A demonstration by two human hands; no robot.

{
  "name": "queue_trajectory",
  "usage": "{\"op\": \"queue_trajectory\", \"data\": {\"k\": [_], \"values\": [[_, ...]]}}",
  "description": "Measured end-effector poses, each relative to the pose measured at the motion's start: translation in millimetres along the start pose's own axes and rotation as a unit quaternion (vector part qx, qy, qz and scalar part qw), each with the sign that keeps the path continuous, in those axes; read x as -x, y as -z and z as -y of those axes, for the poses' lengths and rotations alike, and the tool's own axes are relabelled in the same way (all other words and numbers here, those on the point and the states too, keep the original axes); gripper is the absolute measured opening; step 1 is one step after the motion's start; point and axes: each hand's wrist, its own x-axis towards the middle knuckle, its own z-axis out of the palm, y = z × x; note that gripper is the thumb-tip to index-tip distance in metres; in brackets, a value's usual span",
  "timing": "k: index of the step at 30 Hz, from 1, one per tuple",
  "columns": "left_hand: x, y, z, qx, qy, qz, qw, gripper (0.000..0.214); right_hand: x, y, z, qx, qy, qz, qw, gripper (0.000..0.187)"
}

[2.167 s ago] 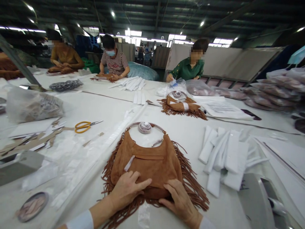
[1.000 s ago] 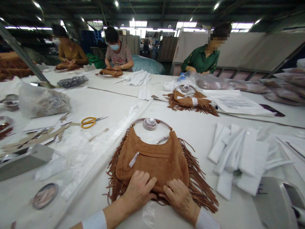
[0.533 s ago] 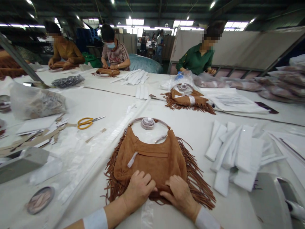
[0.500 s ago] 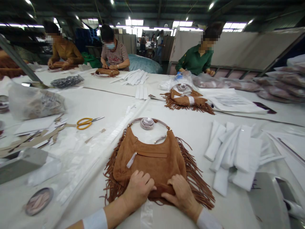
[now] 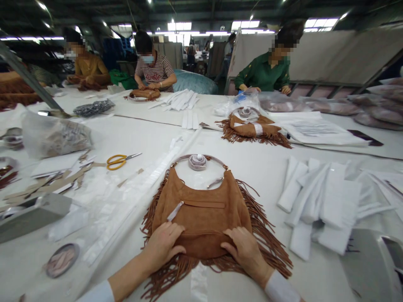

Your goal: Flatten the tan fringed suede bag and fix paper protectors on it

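Observation:
A brown suede handbag (image 5: 201, 218) with long fringe on both sides lies flat in front of me, its zip pocket facing up. My left hand (image 5: 164, 245) grips its lower left edge, fingers over the front and thumb below. On the lower right, my right hand (image 5: 245, 249) holds the bag the same way. Between my hands the lower part is folded up, showing the base. The wrapped handle (image 5: 198, 162) curves above the bag's opening, with a coiled strip inside its loop. A white-wrapped zip pull (image 5: 175, 211) hangs beside the zip's left end.
Yellow-handled scissors (image 5: 121, 160) lie on the left, near cardboard scraps (image 5: 59, 180) and a tape dispenser (image 5: 37, 216). White foam strips (image 5: 324, 197) are piled at right. Another fringed bag (image 5: 253, 128) lies farther back. Several co-workers, including one in green (image 5: 264, 75), work across the table.
My left hand has moved left, away from the bag's lower middle, and its thumb has spread. The folded base shows more, and fringe now spreads out at lower left. My right hand stays on the bag.

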Motion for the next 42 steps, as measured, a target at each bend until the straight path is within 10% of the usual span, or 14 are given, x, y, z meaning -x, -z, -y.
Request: {"op": "queue_trajectory", "data": {"k": [5, 13, 20, 35, 42], "values": [[-1.4, 2.4, -1.3, -0.042, -0.032, 0.017, 0.998, 0.043, -11.4, 9.9, 22.0, 0.01, 0.055, -0.003, 0.998, 0.026], [-1.8, -5.7, -29.8, -0.069, -0.18, -0.142, 0.971, 0.035, -15.5, 4.9, 39.8, 0.016, 0.081, -0.038, 0.996, 0.017], [-12.3, -14.1, -31.0, -0.07, -0.173, -0.16, 0.969, 0.017, -15.0, 1.3, 36.7, -0.018, 0.076, -0.055, 0.995, 0.018], [-26.5, -13.1, -18.8, 0.088, -0.09, 0.018, 0.992, 0.017, -17.1, -10.5, 30.9, -0.078, 0.023, 0.104, 0.991, 0.03], [-23.4, -13.9, -30.8, 0.002, -0.138, -0.023, 0.99, 0.026, -11.5, -23.2, 28.0, -0.081, -0.047, 0.127, 0.988, 0.037]]}}
